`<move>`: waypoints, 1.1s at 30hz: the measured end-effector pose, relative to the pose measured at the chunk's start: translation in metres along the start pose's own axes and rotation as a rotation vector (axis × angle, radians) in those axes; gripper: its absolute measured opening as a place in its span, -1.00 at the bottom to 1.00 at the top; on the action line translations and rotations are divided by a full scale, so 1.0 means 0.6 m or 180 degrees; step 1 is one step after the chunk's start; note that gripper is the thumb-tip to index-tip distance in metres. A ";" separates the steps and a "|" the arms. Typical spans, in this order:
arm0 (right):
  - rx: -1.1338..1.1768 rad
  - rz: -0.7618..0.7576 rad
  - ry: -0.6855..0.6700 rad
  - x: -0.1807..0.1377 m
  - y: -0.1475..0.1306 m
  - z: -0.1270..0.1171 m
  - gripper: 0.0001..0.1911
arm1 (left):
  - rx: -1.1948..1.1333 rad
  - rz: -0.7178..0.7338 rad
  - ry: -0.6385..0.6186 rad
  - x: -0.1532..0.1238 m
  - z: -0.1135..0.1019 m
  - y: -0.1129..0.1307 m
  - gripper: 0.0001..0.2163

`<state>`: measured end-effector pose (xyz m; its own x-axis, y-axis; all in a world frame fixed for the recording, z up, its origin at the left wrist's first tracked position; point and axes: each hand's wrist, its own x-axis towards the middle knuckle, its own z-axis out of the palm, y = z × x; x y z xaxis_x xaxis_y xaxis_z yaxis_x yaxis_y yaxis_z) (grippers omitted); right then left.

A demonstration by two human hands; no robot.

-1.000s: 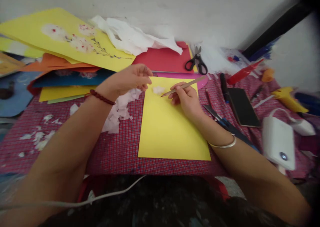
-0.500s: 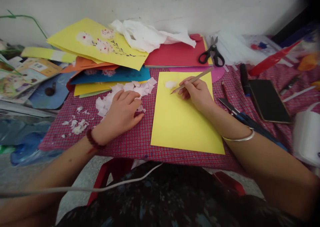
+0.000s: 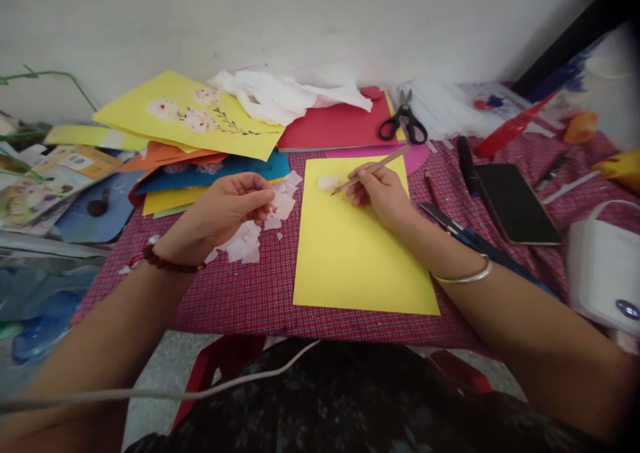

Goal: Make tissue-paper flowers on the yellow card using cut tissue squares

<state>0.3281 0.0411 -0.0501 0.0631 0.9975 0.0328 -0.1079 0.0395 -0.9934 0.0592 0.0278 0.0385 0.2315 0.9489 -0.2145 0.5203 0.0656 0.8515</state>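
My right hand (image 3: 377, 193) grips a wood-coloured pencil (image 3: 385, 163), its tip down at the yellow sheet (image 3: 360, 260). Just left of the tip, a small white paper tuft (image 3: 328, 182) sits on the upper part of this sheet. My left hand (image 3: 237, 203) is raised over a heap of torn white paper pieces (image 3: 243, 243), thumb and fingers pinched together. Whatever lies between those fingertips blends with the pale scraps behind, so I cannot make it out. The left hand and forearm cover part of the heap.
Behind lie yellow cards with flower pictures (image 3: 185, 116), crumpled white tissue (image 3: 275, 96), a red pad (image 3: 335, 123) and black scissors (image 3: 404, 121). Right of the sheet are a utility knife (image 3: 453, 225), a black marker (image 3: 467, 166), a phone (image 3: 517, 203) and a white case (image 3: 605, 266).
My left hand has lifted off the paper pieces and its spread fingers have closed into a pinch. My right hand still holds the pencil near the tuft. The view has shifted slightly.
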 end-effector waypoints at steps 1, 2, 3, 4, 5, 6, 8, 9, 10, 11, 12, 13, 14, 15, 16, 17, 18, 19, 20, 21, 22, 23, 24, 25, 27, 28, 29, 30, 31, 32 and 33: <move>0.0041 -0.0017 0.0025 0.001 0.000 -0.001 -0.79 | 0.0040 0.0017 -0.0122 0.012 0.008 0.005 -0.91; 0.0065 -0.0039 0.0057 0.003 0.000 -0.001 -0.78 | 0.0101 0.0056 -0.0240 0.025 0.016 0.012 -0.91; 0.0073 -0.0065 0.0102 0.004 0.001 -0.002 -0.76 | 0.0187 0.0103 -0.0345 0.039 0.025 0.019 -0.91; 0.0064 -0.0090 0.0153 0.006 0.001 -0.003 -0.74 | 0.0291 0.0149 -0.0447 0.053 0.033 0.027 -0.91; 0.0045 -0.0113 0.0208 0.007 0.002 -0.004 -0.72 | 0.0391 0.0195 -0.0557 0.068 0.041 0.034 -0.91; 0.0018 -0.0136 0.0254 0.009 0.003 -0.005 -0.70 | 0.0469 0.0243 -0.0688 0.082 0.048 0.041 -0.91; -0.0047 -0.0202 0.0292 0.010 0.005 -0.008 -0.68 | 0.0619 0.0321 -0.0998 0.110 0.059 0.047 -0.91; -0.0082 -0.0244 0.0290 0.011 0.005 -0.009 -0.68 | 0.0708 0.0344 -0.1121 0.123 0.064 0.046 -0.91; -0.0114 -0.0290 0.0282 0.010 0.006 -0.009 -0.67 | 0.0805 0.0365 -0.1195 0.135 0.069 0.043 -0.91; -0.0144 -0.0339 0.0272 0.010 0.006 -0.010 -0.67 | 0.0899 0.0395 -0.1200 0.146 0.074 0.037 -0.91; -0.0171 -0.0380 0.0260 0.009 0.006 -0.010 -0.66 | 0.0974 0.0439 -0.1147 0.155 0.079 0.030 -0.90; -0.0195 -0.0413 0.0246 0.008 0.006 -0.010 -0.66 | 0.1014 0.0490 -0.1055 0.162 0.084 0.023 -0.90; -0.0218 -0.0447 0.0229 0.007 0.006 -0.009 -0.65 | 0.1012 0.0538 -0.0953 0.166 0.089 0.016 -0.90; -0.0244 -0.0486 0.0201 0.005 0.005 -0.008 -0.65 | 0.0974 0.0578 -0.0847 0.168 0.093 0.011 -0.89; -0.0272 -0.0527 0.0163 0.004 0.005 -0.007 -0.64 | 0.0929 0.0600 -0.0748 0.169 0.097 0.008 -0.88; -0.0300 -0.0571 0.0122 0.002 0.004 -0.005 -0.64 | 0.0898 0.0601 -0.0666 0.168 0.101 0.007 -0.87; -0.0330 -0.0611 0.0079 0.000 0.004 -0.003 -0.64 | 0.0890 0.0588 -0.0606 0.166 0.104 0.007 -0.87; -0.0364 -0.0649 0.0033 -0.002 0.004 -0.001 -0.64 | 0.0896 0.0567 -0.0556 0.164 0.106 0.008 -0.87; -0.0402 -0.0679 -0.0012 -0.003 0.004 0.002 -0.65 | 0.0900 0.0553 -0.0506 0.163 0.108 0.010 -0.87; -0.0447 -0.0701 -0.0056 -0.005 0.004 0.003 -0.66 | 0.0898 0.0543 -0.0455 0.163 0.110 0.010 -0.87; -0.0501 -0.0718 -0.0094 -0.006 0.005 0.005 -0.67 | 0.0881 0.0544 -0.0415 0.163 0.111 0.010 -0.87; -0.0569 -0.0729 -0.0133 -0.007 0.006 0.006 -0.69 | 0.0840 0.0557 -0.0367 0.165 0.113 0.009 -0.87; -0.0651 -0.0737 -0.0173 -0.008 0.008 0.006 -0.71 | 0.0790 0.0575 -0.0330 0.167 0.114 0.006 -0.87; -0.0745 -0.0747 -0.0213 -0.009 0.009 0.006 -0.73 | 0.0746 0.0591 -0.0299 0.170 0.115 0.003 -0.88; -0.0975 -0.0796 -0.0292 -0.010 0.012 0.004 -0.76 | 0.0705 0.0597 -0.0263 0.174 0.116 -0.003 -0.88; -0.1101 -0.0844 -0.0326 -0.010 0.014 0.003 -0.77 | 0.0705 0.0590 -0.0256 0.175 0.117 -0.005 -0.88; -0.1231 -0.0904 -0.0357 -0.010 0.015 0.002 -0.77 | 0.0724 0.0585 -0.0242 0.175 0.117 -0.005 -0.88; -0.1366 -0.0971 -0.0386 -0.011 0.015 0.001 -0.78 | 0.0754 0.0582 -0.0230 0.174 0.117 -0.005 -0.88; -0.1504 -0.1042 -0.0416 -0.012 0.015 0.000 -0.79 | 0.0779 0.0574 -0.0202 0.173 0.117 -0.004 -0.87; -0.1646 -0.1116 -0.0462 -0.013 0.015 -0.001 -0.80 | 0.0784 0.0553 -0.0169 0.171 0.116 -0.002 -0.88; -0.1788 -0.1199 -0.0519 -0.014 0.014 -0.001 -0.81 | 0.0762 0.0513 -0.0141 0.169 0.116 0.001 -0.88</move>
<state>0.3272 0.0332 -0.0590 -0.1592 0.9198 0.3588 0.4245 0.3919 -0.8163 0.1401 0.1026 -0.0160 0.3599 0.9264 -0.1108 0.6518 -0.1647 0.7403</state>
